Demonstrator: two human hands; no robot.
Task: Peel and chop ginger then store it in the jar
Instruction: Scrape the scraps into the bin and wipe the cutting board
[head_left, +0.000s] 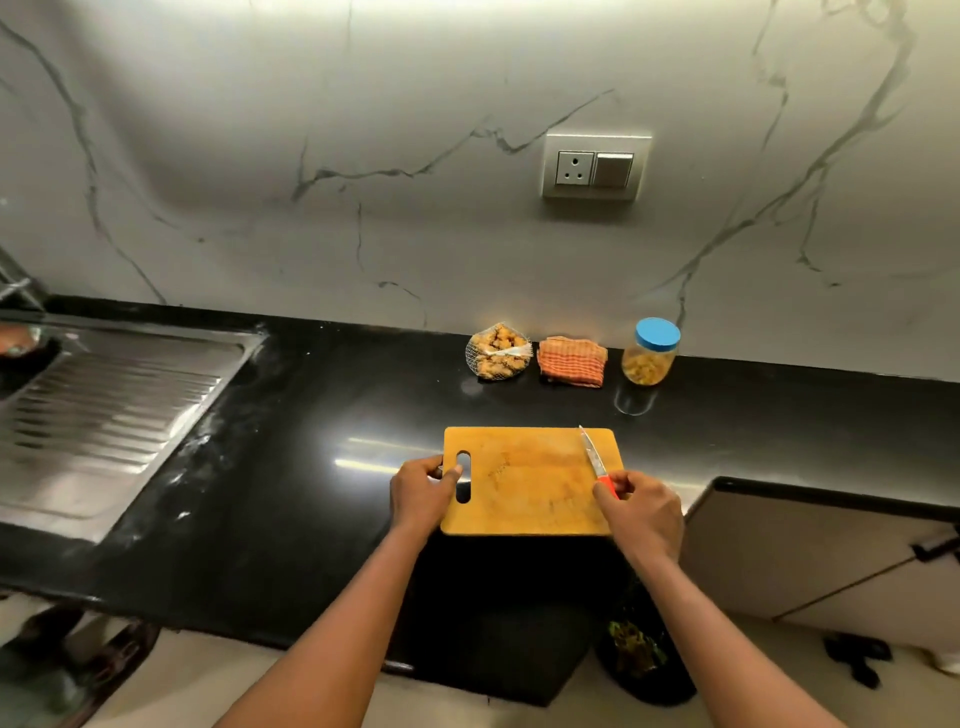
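A wooden cutting board (530, 483) lies flat on the black counter. My left hand (421, 493) grips its left edge, thumb by the handle slot. A small knife (595, 460) with a red handle lies on the board's right side, blade pointing away from me. My right hand (641, 514) pinches that red handle. A net bag of ginger (498, 352) sits at the back by the wall. To its right stands a clear jar (652, 353) with a blue lid, holding some yellowish pieces.
A folded orange checked cloth (571, 361) lies between the bag and the jar. A steel sink with drainboard (104, 415) fills the left. The black counter (311, 441) ends in a front edge below my arms. A lower cabinet (821, 561) stands at right.
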